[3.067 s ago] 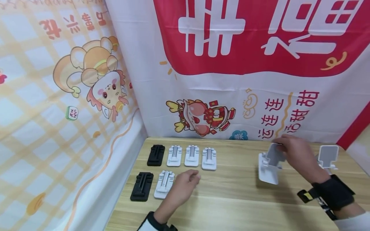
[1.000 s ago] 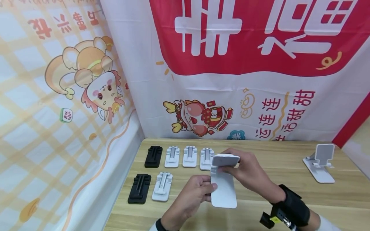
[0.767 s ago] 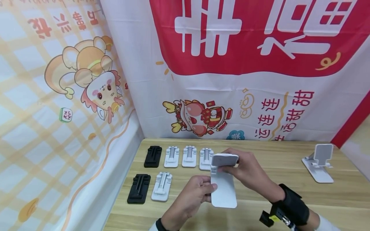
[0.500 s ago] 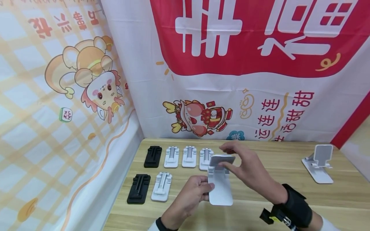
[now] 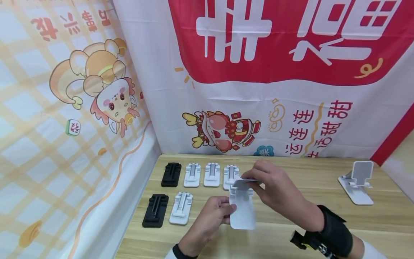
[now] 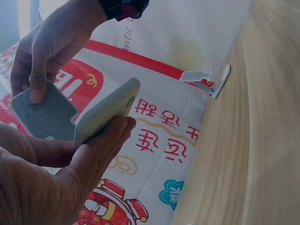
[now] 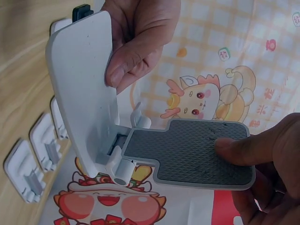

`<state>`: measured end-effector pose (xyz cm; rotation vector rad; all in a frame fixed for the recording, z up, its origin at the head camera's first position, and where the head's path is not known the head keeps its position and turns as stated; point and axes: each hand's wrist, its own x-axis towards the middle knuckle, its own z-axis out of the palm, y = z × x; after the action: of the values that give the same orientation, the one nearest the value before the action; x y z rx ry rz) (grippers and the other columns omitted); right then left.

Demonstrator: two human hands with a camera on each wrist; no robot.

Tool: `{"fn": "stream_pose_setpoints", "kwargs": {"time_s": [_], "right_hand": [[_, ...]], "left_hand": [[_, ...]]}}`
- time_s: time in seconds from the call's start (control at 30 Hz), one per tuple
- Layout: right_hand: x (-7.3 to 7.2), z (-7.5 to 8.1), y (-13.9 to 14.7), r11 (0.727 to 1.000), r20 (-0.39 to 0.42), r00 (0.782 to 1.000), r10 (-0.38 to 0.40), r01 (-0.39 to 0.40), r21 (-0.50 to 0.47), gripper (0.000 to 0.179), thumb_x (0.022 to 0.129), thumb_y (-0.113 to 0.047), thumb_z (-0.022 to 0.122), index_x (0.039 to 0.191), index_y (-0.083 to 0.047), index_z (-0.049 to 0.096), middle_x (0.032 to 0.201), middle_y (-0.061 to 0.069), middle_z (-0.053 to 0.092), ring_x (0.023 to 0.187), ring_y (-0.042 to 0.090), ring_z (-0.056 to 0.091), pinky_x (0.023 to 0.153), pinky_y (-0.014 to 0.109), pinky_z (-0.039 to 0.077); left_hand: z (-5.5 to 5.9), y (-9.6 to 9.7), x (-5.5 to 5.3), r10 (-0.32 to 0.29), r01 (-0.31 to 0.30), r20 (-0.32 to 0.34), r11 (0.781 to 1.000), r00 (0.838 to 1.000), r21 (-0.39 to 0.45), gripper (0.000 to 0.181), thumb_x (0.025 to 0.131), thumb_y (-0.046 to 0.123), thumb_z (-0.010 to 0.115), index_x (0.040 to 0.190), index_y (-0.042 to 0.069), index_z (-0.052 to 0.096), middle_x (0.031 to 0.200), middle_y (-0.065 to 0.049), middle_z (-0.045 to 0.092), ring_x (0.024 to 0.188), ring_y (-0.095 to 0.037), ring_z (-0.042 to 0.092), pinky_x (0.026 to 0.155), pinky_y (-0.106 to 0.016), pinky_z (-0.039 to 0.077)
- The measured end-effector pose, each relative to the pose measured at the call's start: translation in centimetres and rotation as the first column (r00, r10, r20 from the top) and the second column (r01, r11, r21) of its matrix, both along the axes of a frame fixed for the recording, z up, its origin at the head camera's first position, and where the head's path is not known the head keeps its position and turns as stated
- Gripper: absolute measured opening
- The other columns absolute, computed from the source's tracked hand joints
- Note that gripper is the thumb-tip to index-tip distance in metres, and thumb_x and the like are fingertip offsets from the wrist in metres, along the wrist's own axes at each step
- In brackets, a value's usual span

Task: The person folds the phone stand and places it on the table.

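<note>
A white folding phone stand [image 5: 242,212] is held above the table between both hands. My left hand [image 5: 213,216] grips the side edge of its flat base, thumb on the face. With thumb and fingers, my right hand [image 5: 275,183] pinches the grey-padded support plate [image 7: 201,152], which stands out at an angle from the base. In the right wrist view the hinge [image 7: 122,154] between base and plate is plain to see. Behind the held stand, a folded white stand [image 5: 231,174] is partly covered.
Folded stands lie in two rows at the left: a black stand [image 5: 171,174] and white ones [image 5: 192,175] behind, another black stand [image 5: 155,210] and a white stand [image 5: 181,208] in front. An unfolded white stand [image 5: 357,183] stands at the far right, near the back cloth [image 5: 323,93].
My right hand brought the stand from the right to the middle, where my left hand took hold of its base. Lately the right fingers loosened, then pinched the plate again; the stand shifted slightly left.
</note>
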<state>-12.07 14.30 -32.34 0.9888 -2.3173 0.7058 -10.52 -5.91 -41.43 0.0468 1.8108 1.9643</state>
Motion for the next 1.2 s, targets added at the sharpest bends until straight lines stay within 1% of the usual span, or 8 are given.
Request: {"fn": "stream_pose_setpoints", "kwargs": {"time_s": [0.37,0.6,0.77,0.9,1.03,1.1,1.13,1.2], "right_hand": [[1.3,-0.2,-0.6,0.999,-0.108,0.993,0.041,-0.037,0.038,0.027,0.065,0.003,0.082,0.087,-0.011,0.075,0.076,-0.005,0.057,0.072,0.007,0.049,0.056,0.020,0.052],[2.5,-3.5,-2.0,0.986,-0.160,0.977,0.141,-0.124,0.107,0.025,0.066,0.002,0.077,0.085,-0.013,0.074,0.082,-0.005,0.067,0.075,0.008,0.060,0.064,0.022,0.057],[3.4,-5.8,-2.7,0.977,-0.249,0.958,0.141,-0.095,0.190,0.018,0.078,-0.006,0.073,0.094,-0.014,0.074,0.089,-0.003,0.070,0.076,0.010,0.060,0.067,0.026,0.058],[3.4,-5.9,-2.9,0.989,-0.185,0.976,0.115,-0.096,0.109,0.016,0.076,-0.014,0.078,0.092,-0.017,0.075,0.089,-0.007,0.067,0.078,0.005,0.057,0.064,0.021,0.056],[2.8,-5.1,-2.6,0.998,0.063,0.997,0.050,-0.049,-0.027,0.019,0.083,-0.031,0.073,0.096,-0.018,0.070,0.094,-0.010,0.059,0.081,0.001,0.053,0.064,0.018,0.053],[2.2,-4.8,-2.4,0.996,0.279,0.960,-0.036,0.057,-0.068,0.032,0.087,-0.042,0.067,0.107,-0.016,0.066,0.101,-0.008,0.057,0.086,0.003,0.053,0.070,0.020,0.053],[1.9,-4.6,-2.3,0.991,0.399,0.914,-0.070,0.108,-0.075,0.041,0.088,-0.046,0.064,0.114,-0.015,0.063,0.105,-0.006,0.057,0.089,0.005,0.054,0.073,0.022,0.053],[1.2,-4.5,-2.0,0.979,0.617,0.781,-0.095,0.187,-0.085,0.054,0.089,-0.050,0.060,0.126,-0.011,0.056,0.111,0.000,0.057,0.093,0.010,0.055,0.077,0.028,0.054]], "left_hand": [[0.4,-0.3,-0.2,0.007,-0.007,-0.007,1.000,1.000,0.017,0.035,0.095,0.011,0.055,0.123,-0.010,0.057,0.108,-0.017,0.071,0.094,-0.023,0.069,0.078,-0.034,0.059],[0.8,-0.7,-0.5,0.054,-0.056,0.029,0.996,0.998,0.063,0.034,0.097,0.008,0.051,0.125,-0.009,0.058,0.112,-0.017,0.069,0.095,-0.022,0.068,0.080,-0.032,0.058],[1.5,-1.3,-1.0,0.093,-0.093,-0.003,0.990,0.996,0.104,0.037,0.099,0.009,0.050,0.128,-0.013,0.053,0.115,-0.022,0.068,0.098,-0.023,0.068,0.080,-0.032,0.058],[1.7,-1.7,-1.0,0.081,-0.078,-0.022,0.990,0.996,0.114,0.038,0.098,0.010,0.050,0.129,-0.012,0.052,0.116,-0.023,0.067,0.098,-0.024,0.068,0.080,-0.032,0.058],[1.6,-2.1,-0.9,0.060,-0.056,-0.028,0.990,0.998,0.127,0.038,0.098,0.010,0.050,0.129,-0.013,0.052,0.116,-0.023,0.067,0.098,-0.024,0.068,0.079,-0.032,0.058],[1.6,-2.2,-0.8,0.047,-0.043,-0.027,0.990,0.999,0.134,0.040,0.098,0.011,0.050,0.129,-0.013,0.051,0.117,-0.022,0.067,0.099,-0.024,0.068,0.079,-0.031,0.058],[1.6,-2.3,-0.7,0.043,-0.039,-0.027,0.990,0.999,0.138,0.040,0.098,0.011,0.050,0.130,-0.014,0.051,0.117,-0.022,0.067,0.099,-0.024,0.067,0.079,-0.031,0.058],[1.7,-2.4,-0.7,0.034,-0.030,-0.023,0.990,0.999,0.139,0.041,0.098,0.011,0.051,0.130,-0.013,0.050,0.119,-0.021,0.066,0.101,-0.023,0.067,0.079,-0.031,0.058]]}}
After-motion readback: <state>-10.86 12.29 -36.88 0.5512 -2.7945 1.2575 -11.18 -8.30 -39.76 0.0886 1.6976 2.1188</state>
